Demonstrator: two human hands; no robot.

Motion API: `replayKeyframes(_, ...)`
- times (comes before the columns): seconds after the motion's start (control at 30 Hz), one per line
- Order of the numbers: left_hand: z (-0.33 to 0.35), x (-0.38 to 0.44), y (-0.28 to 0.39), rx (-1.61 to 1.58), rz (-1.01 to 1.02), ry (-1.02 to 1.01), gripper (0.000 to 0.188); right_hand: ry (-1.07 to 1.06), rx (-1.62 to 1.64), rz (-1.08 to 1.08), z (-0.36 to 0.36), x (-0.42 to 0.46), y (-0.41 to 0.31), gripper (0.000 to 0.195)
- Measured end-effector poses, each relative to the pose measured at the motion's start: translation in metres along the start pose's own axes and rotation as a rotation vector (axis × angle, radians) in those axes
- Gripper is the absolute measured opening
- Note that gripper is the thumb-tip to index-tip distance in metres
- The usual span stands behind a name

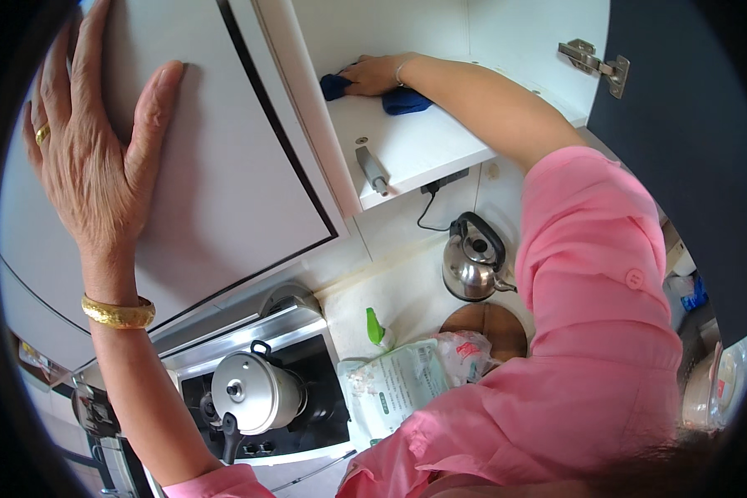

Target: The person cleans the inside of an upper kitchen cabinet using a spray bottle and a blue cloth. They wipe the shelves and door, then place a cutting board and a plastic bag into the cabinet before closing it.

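Note:
My left hand (99,155) lies flat with fingers spread against a closed white cabinet door (230,205); it holds nothing. To its right, a wall cabinet stands open, and my right hand (376,75) reaches deep inside it. Under that hand a dark blue cloth (408,101) is pressed on the white cabinet shelf (423,146), close to the left inner wall. Part of the cloth bunches out past my fingertips, and the fingers partly hide it. Near the shelf's front left corner sits a small grey door damper (371,169).
The dark open door (678,155) hangs at right on a metal hinge (597,65). Below are a steel kettle (473,261), a round wooden board (504,327), a green-topped bottle (376,330), a printed plastic package (398,386), and a pressure cooker (255,392) on a gas stove (324,398).

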State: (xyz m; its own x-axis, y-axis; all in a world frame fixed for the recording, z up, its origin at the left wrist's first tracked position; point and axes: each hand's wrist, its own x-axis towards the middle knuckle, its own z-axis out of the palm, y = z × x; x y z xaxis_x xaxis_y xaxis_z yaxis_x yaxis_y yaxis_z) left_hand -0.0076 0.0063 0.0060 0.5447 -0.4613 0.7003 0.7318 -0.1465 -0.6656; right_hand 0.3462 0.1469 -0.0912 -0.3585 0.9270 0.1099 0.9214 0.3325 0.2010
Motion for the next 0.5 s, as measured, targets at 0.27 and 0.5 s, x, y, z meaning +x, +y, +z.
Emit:
replayKeyframes(0.27, 0.004, -0.009, 0.0, 0.016, -0.007, 0.008, 0.073, -0.118, 0.072, 0.483, 0.016, -0.059, 0.103, 0.061)
replayKeyframes(0.5, 0.006, -0.01, 0.003, 0.013, -0.024, 0.01, 0.072, -0.044, 0.208, 0.665, -0.002, -0.143, 0.091, 0.086)
